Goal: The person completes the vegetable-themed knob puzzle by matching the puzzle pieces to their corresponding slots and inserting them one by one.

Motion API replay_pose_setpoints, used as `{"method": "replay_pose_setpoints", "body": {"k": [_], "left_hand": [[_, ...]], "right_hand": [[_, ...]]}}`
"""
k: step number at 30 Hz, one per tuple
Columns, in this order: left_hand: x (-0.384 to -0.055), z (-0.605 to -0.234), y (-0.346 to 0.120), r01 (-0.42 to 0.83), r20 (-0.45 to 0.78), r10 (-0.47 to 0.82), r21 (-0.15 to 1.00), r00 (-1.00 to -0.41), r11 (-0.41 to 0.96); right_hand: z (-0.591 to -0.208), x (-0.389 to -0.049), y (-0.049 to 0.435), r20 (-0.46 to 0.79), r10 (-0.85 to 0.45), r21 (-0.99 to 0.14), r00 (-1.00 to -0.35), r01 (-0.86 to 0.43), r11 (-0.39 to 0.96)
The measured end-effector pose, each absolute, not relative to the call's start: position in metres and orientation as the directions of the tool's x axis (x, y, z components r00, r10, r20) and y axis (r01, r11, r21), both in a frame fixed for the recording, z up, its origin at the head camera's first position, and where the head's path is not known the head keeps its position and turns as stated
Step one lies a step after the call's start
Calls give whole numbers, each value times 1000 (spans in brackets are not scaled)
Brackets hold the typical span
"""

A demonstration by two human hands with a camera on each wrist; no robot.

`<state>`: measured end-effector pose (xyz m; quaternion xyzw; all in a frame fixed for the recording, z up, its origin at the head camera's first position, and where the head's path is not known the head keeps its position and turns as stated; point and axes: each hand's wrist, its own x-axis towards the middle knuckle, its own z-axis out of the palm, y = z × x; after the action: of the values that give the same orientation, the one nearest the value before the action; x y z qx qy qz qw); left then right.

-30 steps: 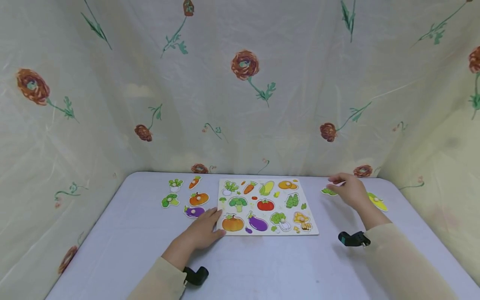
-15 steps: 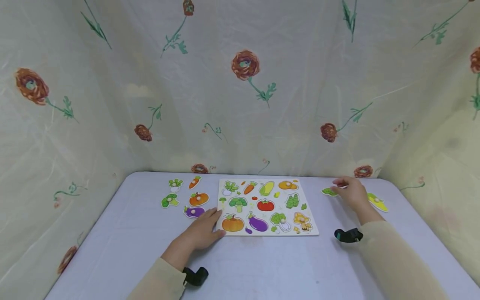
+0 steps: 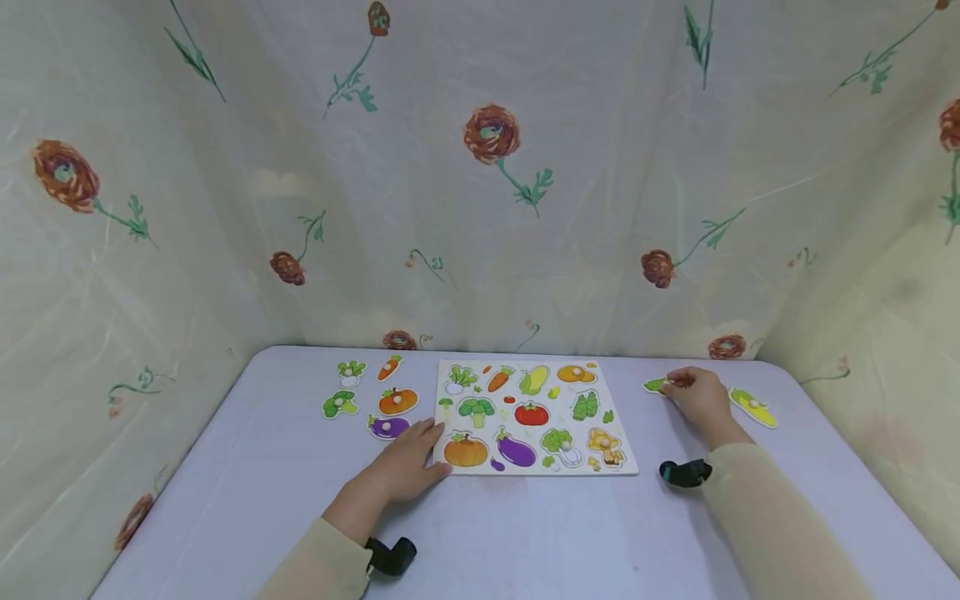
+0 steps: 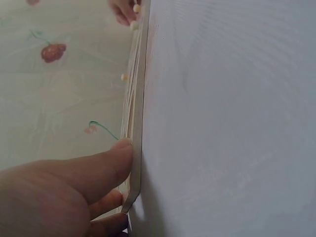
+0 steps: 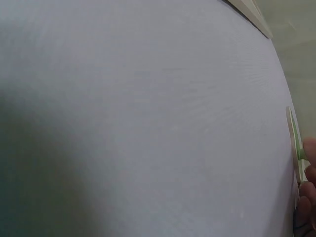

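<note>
My left hand (image 3: 403, 461) rests at the near left corner of a white vegetable puzzle board (image 3: 561, 410), its thumb along the front edge, as the left wrist view also shows. Right of the board, my right hand (image 3: 701, 400) pinches a green puzzle piece (image 3: 654, 385), partly hidden by the fingers; in the right wrist view the piece's thin edge (image 5: 291, 131) stands by the fingertips. A yellow corn piece (image 3: 753, 407) lies just right of that hand. Knobbed cabbage (image 3: 566, 447) and mushroom (image 3: 604, 444) pieces sit in the board.
Left of the board lie loose pieces: a radish (image 3: 350, 373), a carrot (image 3: 389, 367), a broccoli (image 3: 340, 404), a pumpkin (image 3: 397, 401) and an eggplant (image 3: 387, 427) beside the left hand. A flowered curtain (image 3: 577, 250) hangs behind the table (image 3: 525, 542).
My right hand has come down and slightly nearer onto the green piece, uncovering more of the corn piece. The left hand and board have stayed in place.
</note>
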<state>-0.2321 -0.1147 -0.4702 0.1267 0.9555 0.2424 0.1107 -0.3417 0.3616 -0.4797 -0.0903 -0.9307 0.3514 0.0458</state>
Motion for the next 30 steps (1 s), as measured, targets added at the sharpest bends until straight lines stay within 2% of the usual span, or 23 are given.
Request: {"method": "replay_pose_setpoints", "body": {"k": [30], "left_hand": [[-230, -469, -113, 178, -159, 285, 482, -945, 858]], "right_hand": [[-482, -341, 351, 14, 205, -624, -979, 152, 767]]}}
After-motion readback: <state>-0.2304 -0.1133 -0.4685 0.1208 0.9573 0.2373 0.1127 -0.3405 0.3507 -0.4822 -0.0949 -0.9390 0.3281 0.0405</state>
